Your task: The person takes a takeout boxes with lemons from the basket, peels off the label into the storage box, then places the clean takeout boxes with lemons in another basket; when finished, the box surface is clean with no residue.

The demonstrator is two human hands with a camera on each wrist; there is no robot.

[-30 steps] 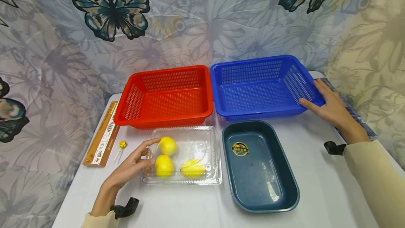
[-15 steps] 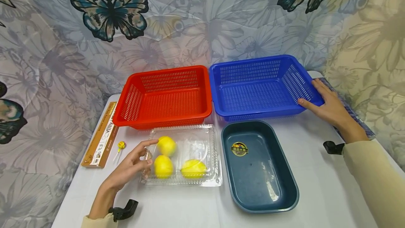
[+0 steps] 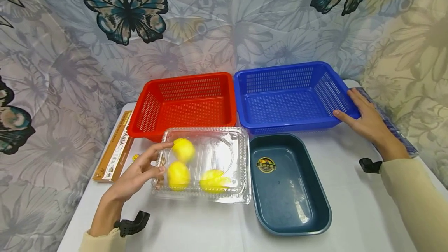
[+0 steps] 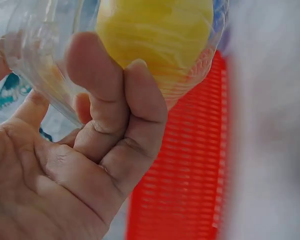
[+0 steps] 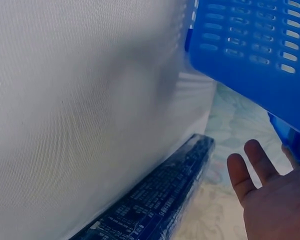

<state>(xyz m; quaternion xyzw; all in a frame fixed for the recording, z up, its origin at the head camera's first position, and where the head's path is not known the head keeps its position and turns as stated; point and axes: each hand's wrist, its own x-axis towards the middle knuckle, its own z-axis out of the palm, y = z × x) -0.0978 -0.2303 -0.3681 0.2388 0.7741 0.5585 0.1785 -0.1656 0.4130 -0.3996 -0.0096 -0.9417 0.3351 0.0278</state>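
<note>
In the head view my left hand [image 3: 138, 174] holds the left side of a clear plastic clamshell box [image 3: 218, 149] with three lemons [image 3: 178, 175] inside. The box tilts above the white table, its far edge overlapping the red basket's front. In the left wrist view, curled fingers [image 4: 142, 110] press against the box beside a lemon [image 4: 155, 32]. My right hand [image 3: 369, 121] rests at the right front corner of a blue plastic basket [image 3: 280, 124]. The right wrist view shows two fairly straight fingers [image 5: 240, 175] apart from the basket; its thumb is hidden there.
A red plastic basket [image 3: 182, 127] stands left of the blue one. A dark teal tray [image 3: 290, 189] lies in front. At left are a brown and white box [image 3: 113, 151] and a mostly hidden yellow lollipop [image 3: 135, 157]. A dark blue printed pack [image 3: 393, 131] lies far right.
My left hand has raised and tilted the clamshell box, which was flat on the table. The lollipop is now mostly covered by that hand. The right hand stays at the blue basket.
</note>
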